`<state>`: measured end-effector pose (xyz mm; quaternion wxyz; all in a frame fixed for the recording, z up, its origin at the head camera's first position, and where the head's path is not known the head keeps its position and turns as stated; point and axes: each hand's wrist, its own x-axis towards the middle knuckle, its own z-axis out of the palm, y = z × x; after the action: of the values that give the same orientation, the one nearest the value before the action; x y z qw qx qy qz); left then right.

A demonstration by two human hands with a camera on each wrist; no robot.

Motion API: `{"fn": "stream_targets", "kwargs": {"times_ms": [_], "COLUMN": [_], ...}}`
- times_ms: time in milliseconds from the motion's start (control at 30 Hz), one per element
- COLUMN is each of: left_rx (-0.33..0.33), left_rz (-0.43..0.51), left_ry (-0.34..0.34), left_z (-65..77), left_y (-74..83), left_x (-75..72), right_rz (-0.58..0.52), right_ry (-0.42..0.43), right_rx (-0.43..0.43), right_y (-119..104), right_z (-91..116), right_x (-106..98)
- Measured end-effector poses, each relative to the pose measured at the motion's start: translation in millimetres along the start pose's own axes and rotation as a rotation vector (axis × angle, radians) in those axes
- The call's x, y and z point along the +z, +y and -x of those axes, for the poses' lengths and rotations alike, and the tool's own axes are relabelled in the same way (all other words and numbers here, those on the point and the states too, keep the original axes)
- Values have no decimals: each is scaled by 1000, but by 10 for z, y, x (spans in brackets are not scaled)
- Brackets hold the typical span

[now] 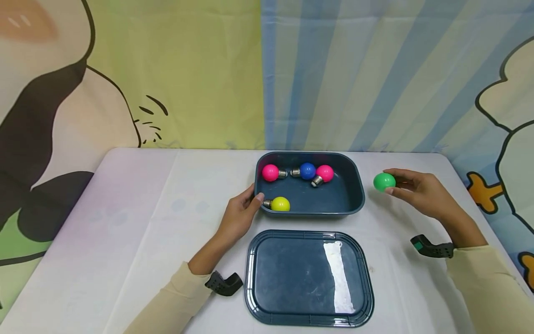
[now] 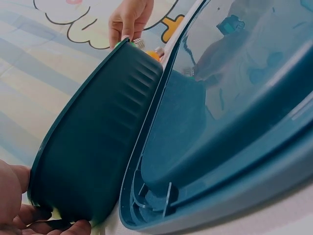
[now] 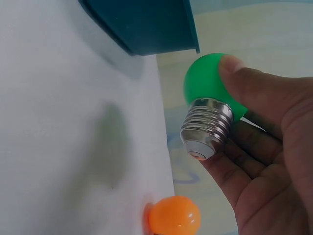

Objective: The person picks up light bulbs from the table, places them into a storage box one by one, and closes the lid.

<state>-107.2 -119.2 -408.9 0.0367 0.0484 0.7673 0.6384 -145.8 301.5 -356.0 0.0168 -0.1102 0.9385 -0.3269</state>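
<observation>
Green bulb: here at right of centre in the head view, the green bulb [image 1: 384,182] is up in the air, just beside the box [image 1: 333,197] and outside its right wall.
Which way it points: in the right wrist view the coloured globe is uppermost and the silver screw base [image 3: 206,127] aims down and slightly left, so the long axis runs steeply, leaning a little.
Right hand: the right hand [image 1: 421,191] has that bulb in a pinch, thumb on one side, fingers on the other, parted only by the globe's width.
Left hand: over at centre left, the left hand [image 1: 238,214] grips the box's near left corner, thumb over the rim, fingers bent round the outside.
Inside the box: a pink bulb [image 1: 270,173] at upper left, base pointing right; a blue bulb [image 1: 308,171] at top middle, base left; a second pink bulb [image 1: 325,173] right beside it, base to lower left; and a yellow bulb [image 1: 281,204] at lower left, base left.
Orange bulb: an orange bulb [image 3: 174,215] pops up at bottom middle of the right wrist view.
Lid: the dark lid [image 1: 288,278] lies flat at bottom centre, a white glare streak down its right side.
</observation>
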Motion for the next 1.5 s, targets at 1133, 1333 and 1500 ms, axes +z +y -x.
{"fn": "stream_targets", "kwargs": {"times_ms": [1133, 1333, 1500], "left_rx": [8, 21, 24], "left_rz": [-2, 0, 0], "left_ry": [9, 6, 2], "left_z": [4, 3, 7], "left_y": [-10, -11, -2], "left_x": [-10, -2, 9], "right_rz": [-10, -31, -49], "right_ry": [-70, -104, -148], "right_rx": [-84, -102, -135], "right_y": [-488, -647, -777], "right_z": [-276, -382, -492], "right_x": [-35, 29, 77]}}
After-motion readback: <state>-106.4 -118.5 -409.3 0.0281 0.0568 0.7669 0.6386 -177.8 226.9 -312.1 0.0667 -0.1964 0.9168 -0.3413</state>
